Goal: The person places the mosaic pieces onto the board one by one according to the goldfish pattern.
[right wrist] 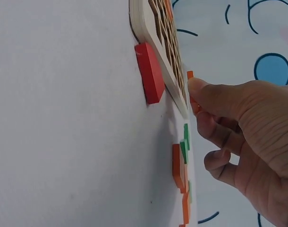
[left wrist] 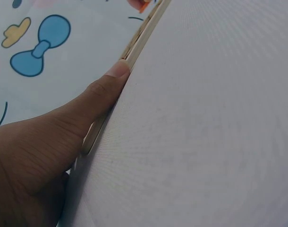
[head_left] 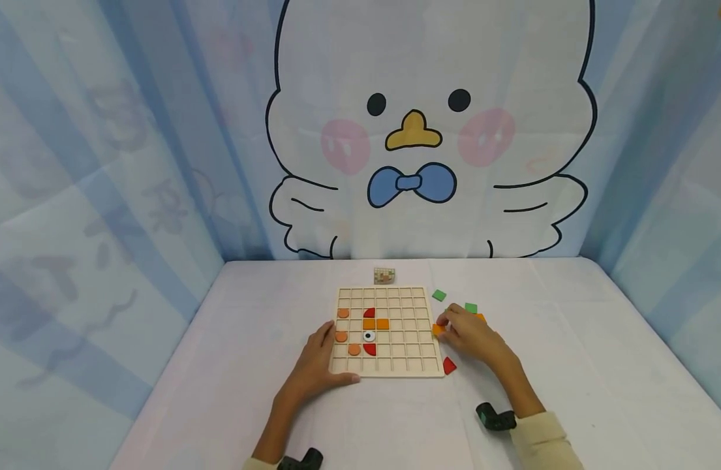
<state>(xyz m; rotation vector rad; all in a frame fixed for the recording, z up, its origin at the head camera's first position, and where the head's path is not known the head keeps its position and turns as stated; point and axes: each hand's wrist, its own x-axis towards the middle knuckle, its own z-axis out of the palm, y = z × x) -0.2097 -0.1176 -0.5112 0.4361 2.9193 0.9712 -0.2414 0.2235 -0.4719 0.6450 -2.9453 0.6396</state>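
Observation:
A wooden grid board [head_left: 404, 333] lies on the table. My left hand [head_left: 316, 362] steadies its near left corner, the fingers along the left edge and the straight thumb [left wrist: 118, 71] against the front edge. My right hand [head_left: 472, 334] pinches an orange square tile [head_left: 438, 329] between thumb and fingers at the board's right edge; the tile shows edge-on in the right wrist view. In the cells sit orange round pieces [head_left: 354, 349], two orange square tiles [head_left: 382, 324], two red quarter-circle pieces [head_left: 369, 350] and a white eye piece [head_left: 368, 336].
Right of the board lie a loose red piece [head_left: 449, 365], green tiles [head_left: 439, 296] and orange tiles [right wrist: 177, 165], partly behind my right hand. A small patterned card [head_left: 384, 275] lies beyond the far edge. A printed curtain [head_left: 419, 228] stands behind the table.

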